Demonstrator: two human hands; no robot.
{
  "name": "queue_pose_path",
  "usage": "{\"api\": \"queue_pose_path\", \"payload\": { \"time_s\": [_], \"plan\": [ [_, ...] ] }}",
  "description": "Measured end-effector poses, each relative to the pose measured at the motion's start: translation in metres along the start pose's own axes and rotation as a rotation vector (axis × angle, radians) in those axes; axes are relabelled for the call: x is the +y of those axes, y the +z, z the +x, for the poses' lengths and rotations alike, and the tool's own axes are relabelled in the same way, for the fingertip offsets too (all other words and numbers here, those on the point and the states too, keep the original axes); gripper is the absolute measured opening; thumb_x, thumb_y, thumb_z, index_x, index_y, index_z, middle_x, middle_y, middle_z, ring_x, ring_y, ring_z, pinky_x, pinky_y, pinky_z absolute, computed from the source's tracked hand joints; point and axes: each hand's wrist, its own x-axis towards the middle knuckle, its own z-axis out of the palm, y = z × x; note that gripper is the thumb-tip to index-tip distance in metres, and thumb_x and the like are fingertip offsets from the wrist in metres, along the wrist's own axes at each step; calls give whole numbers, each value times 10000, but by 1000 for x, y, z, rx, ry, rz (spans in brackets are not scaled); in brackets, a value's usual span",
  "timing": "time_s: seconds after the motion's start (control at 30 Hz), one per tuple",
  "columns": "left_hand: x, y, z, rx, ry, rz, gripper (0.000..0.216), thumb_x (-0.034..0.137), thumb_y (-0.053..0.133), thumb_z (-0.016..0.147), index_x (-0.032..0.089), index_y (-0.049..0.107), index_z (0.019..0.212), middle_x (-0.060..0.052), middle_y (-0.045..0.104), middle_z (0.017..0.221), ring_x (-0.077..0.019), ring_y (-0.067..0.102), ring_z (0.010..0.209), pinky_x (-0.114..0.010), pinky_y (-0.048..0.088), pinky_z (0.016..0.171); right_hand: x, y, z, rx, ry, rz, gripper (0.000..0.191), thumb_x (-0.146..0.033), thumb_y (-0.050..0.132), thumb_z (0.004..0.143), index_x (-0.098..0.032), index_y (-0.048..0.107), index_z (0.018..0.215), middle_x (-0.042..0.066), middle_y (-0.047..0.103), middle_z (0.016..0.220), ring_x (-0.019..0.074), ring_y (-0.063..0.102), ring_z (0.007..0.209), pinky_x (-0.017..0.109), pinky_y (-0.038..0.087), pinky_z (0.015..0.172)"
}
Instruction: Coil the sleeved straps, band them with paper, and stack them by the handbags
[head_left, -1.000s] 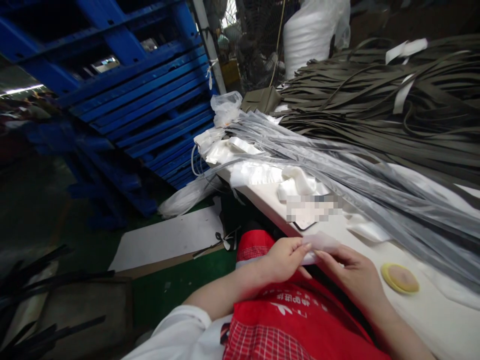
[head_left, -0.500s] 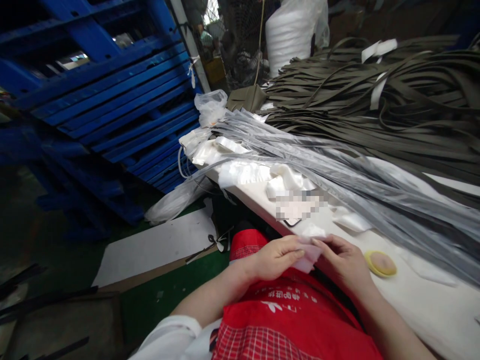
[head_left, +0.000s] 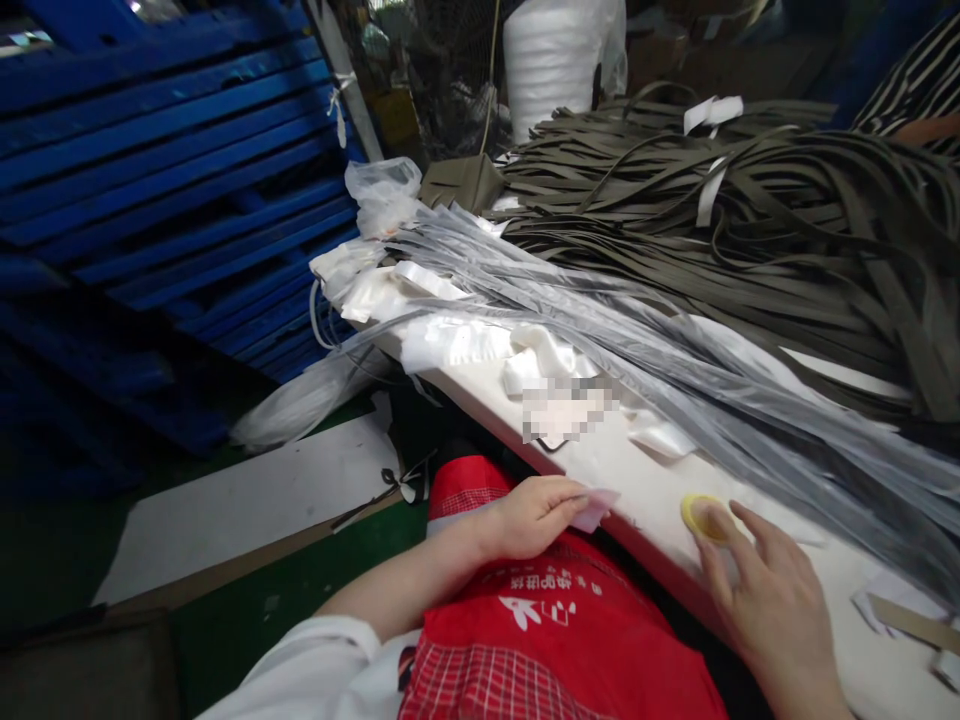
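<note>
My left hand (head_left: 534, 515) pinches a small pale translucent piece (head_left: 596, 506) at the near edge of the white table (head_left: 750, 590), over my red apron (head_left: 555, 640). My right hand (head_left: 757, 590) rests on the table with fingers spread; its fingertips touch a round yellow pad (head_left: 701, 515). Nothing is held in the right hand.
Long grey reflective strips (head_left: 675, 370) fan across the table, with a heap of dark olive straps (head_left: 750, 210) behind. White folded pieces (head_left: 450, 340) lie at the table's far end. Blue pallets (head_left: 165, 200) stand left. A white board (head_left: 247, 510) lies on the green floor. A person's striped sleeve (head_left: 919, 80) shows top right.
My right hand has let go of the pale piece and moved right to the yellow pad. The left hand keeps the piece. The view has shifted right.
</note>
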Motion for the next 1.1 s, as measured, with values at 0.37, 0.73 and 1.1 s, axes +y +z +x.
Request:
{"api": "queue_pose_path", "payload": {
  "time_s": [0.37,0.73,1.1],
  "plan": [
    [11,0,-15,-162,108,168,348,285,359,976,144,663,1073,-117,704,1017,-192,651,948,-258,485,871,-86,7,69,-705,554,1230,418,-564,679,769,-166,731,885,48,687,723,181,596,630,277,479,568],
    [9,-4,-26,-43,46,127,367,321,367,970,128,663,1070,-125,680,1068,-207,629,1024,-282,468,935,-101,24,70,-548,470,1246,341,-496,740,733,-193,606,655,-6,595,617,135,481,554,240,395,504],
    [5,1,-22,136,-15,177,410,285,329,979,128,640,1195,-124,676,1148,-215,616,1061,-310,456,968,-101,11,75,-607,525,1378,370,-583,607,809,-220,659,853,21,602,679,161,532,579,262,450,533]
  ]
}}
